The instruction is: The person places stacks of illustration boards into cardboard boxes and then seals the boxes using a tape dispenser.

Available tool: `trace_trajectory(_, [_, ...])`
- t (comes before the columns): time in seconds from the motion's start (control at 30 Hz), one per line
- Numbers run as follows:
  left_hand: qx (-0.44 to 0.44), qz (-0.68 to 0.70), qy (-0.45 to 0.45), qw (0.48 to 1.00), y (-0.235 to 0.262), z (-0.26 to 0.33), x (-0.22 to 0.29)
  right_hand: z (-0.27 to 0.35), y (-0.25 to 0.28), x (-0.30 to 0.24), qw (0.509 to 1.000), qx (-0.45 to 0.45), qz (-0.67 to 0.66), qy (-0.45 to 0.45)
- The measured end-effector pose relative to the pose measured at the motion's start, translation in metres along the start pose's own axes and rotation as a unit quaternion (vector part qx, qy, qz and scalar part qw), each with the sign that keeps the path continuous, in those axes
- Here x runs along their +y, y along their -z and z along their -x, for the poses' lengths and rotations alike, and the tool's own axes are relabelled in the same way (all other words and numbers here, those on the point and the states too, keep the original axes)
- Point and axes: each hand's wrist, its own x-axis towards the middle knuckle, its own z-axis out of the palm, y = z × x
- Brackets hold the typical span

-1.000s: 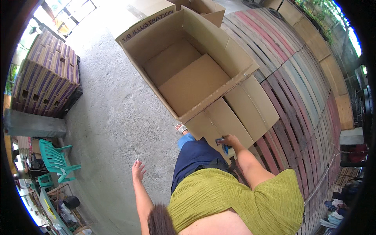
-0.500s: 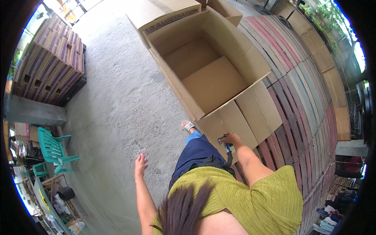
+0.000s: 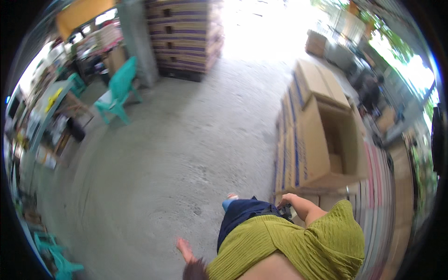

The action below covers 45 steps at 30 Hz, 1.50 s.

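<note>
Farthest left of the open cardboard box (image 3: 313, 151), well apart from it, stands a cluttered table (image 3: 38, 119) with something yellow on it. Nearer the box, but still well to its left, is a green plastic chair (image 3: 122, 84), then a stack of brown-and-purple cartons (image 3: 182, 35). The left hand (image 3: 183, 243) hangs over the concrete floor, left of the box and nearer the wearer; it looks bare, but blur hides whether its fingers are apart. The right hand (image 3: 285, 200) is just below the box's near end, by the waist; whether it is clamped on anything I cannot tell. A closed box (image 3: 321, 79) adjoins the open one's far end. Wooden slats (image 3: 372, 175) lie to its right.
</note>
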Motion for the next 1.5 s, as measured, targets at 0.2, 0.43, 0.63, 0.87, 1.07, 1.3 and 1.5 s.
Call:
trace_trajectory(0.2, [-0.085,0.105,0.001,0.991,0.015,-0.022,0.055,-0.015,0.141,-0.153,0.985,0.153,0.043,0.061])
trace_trajectory(0.43, [0.023,0.048,-0.132,0.990,0.088,-0.021,0.164,-0.035,0.171,-0.214,0.978,0.121,-0.169,0.003])
trace_trajectory(0.63, [0.106,0.065,-0.099,0.987,0.138,-0.007,0.150,0.017,0.168,-0.170,0.960,0.188,-0.196,0.072])
trace_trajectory(0.87, [-0.011,-0.164,0.117,0.979,0.051,0.009,0.012,0.071,0.249,-0.034,0.919,0.361,-0.108,0.119])
trace_trajectory(1.07, [-0.131,-0.363,0.064,0.920,-0.093,0.009,-0.012,0.073,0.350,0.099,0.825,0.490,-0.271,0.075])
trace_trajectory(1.3, [-0.007,-0.362,-0.051,0.931,-0.272,0.007,0.086,-0.036,0.509,0.246,0.765,0.620,-0.166,0.052])
trace_trajectory(1.5, [-0.022,-0.333,-0.108,0.936,-0.408,0.031,0.106,-0.144,0.576,0.375,0.649,0.737,-0.126,-0.141])
